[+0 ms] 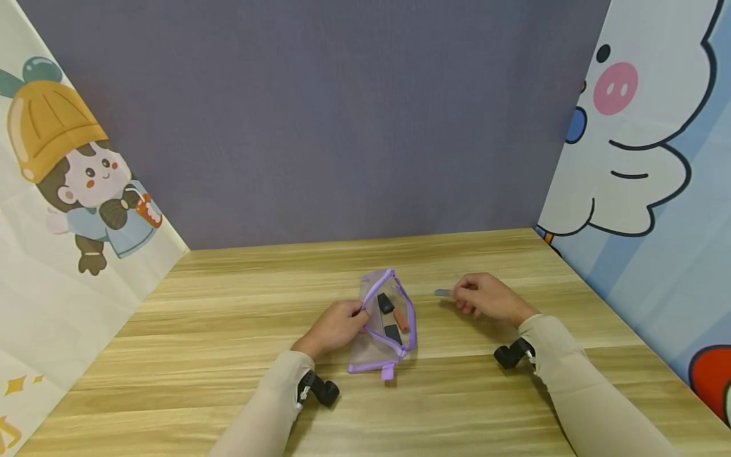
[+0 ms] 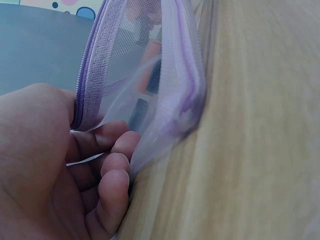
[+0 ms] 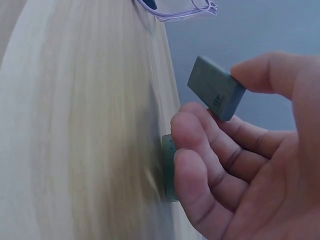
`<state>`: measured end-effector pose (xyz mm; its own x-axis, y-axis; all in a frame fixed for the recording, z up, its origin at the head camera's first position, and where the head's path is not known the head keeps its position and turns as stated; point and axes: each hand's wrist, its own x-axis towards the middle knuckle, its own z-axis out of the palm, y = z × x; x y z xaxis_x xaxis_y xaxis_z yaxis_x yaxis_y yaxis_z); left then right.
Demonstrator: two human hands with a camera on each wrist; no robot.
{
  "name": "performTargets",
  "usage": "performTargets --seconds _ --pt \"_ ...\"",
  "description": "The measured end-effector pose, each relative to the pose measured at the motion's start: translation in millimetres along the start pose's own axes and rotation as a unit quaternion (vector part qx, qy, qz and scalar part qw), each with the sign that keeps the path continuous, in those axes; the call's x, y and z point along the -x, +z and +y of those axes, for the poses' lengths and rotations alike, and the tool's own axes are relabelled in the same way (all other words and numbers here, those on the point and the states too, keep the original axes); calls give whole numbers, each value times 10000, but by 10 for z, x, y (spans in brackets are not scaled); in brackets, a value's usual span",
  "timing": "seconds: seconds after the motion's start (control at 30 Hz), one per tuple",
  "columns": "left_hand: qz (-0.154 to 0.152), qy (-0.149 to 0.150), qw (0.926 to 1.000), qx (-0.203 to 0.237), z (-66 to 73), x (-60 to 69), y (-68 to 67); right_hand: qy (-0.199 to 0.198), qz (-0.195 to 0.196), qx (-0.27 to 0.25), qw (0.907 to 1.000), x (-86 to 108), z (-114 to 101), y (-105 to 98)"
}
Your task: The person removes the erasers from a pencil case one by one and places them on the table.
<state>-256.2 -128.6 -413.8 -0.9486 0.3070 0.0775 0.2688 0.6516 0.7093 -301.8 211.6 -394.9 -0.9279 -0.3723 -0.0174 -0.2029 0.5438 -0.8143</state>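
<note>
Pinching a flat grey-green rectangular block (image 3: 214, 90) thumb-to-fingers is the right hand (image 1: 488, 297); the left hand (image 1: 338, 326) grips a purple-edged mesh pouch (image 1: 368, 350).

head view: high, fwd/down; wrist views: low, v. close, tilted; all incl. pouch (image 1: 372, 351).

The right hand (image 3: 260, 172) partly hides the lower green block (image 3: 169, 165); both wrist views crop the pouch (image 1: 374, 348).

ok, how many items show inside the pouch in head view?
3: a far dark item, an orange item in the middle, a near dark item, all inside the pouch; more may be hidden.
</note>
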Motion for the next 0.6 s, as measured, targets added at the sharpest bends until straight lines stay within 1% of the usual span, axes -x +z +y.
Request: performTargets --seconds 0.23,0.6 --pt "5 8 10000 1 -4 -5 1 23 70 53 10000 6 5 -35" --pt "-33 -12 10000 72 7 8 -8 97 -20 137 9999 18 23 -85"
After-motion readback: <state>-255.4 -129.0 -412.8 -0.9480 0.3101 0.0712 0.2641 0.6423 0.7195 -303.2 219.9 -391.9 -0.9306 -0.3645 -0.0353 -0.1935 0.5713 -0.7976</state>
